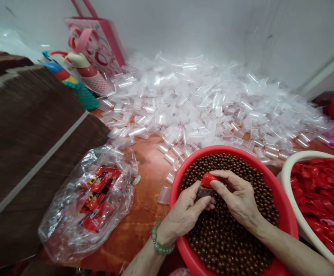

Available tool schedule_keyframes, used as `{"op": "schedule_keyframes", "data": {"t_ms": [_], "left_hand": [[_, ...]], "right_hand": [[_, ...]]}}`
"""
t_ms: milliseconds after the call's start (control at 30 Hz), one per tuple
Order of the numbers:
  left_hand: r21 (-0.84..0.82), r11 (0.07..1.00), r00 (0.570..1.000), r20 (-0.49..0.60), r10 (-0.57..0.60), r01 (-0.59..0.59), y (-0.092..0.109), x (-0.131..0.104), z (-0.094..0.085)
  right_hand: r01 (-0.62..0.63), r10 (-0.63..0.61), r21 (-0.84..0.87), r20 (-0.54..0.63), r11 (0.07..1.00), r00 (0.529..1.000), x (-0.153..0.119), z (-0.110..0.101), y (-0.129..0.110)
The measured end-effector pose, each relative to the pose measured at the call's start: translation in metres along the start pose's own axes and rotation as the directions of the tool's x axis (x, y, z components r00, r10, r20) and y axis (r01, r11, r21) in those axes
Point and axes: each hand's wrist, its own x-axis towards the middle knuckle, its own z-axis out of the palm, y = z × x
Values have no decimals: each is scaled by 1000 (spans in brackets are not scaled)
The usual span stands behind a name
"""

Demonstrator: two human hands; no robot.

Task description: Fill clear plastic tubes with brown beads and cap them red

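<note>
Two hands (185, 211) (239, 196) hold one container (204, 194), one red cap (208, 180).

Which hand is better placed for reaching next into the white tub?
Probably the right hand: it is nearer the white tub of red pieces, though it holds a red cap. The left hand is farther away, holding a small container over the red basin.
</note>
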Motion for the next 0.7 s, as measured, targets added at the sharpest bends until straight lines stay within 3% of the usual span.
{"op": "schedule_keyframes", "data": {"t_ms": [200, 533, 700], "left_hand": [[-9, 1000, 997, 77, -5, 6, 1, 1, -4], [52, 999, 987, 158, -5, -3, 3, -1, -7], [-11, 1000, 990, 143, -18, 20, 2, -1, -7]], "right_hand": [[85, -82, -95, 40, 992, 996, -1, -1, 6], [-3, 7, -45, 97, 999, 995, -2, -2, 5], [113, -98, -110, 130, 988, 987, -3, -3, 7]]}}
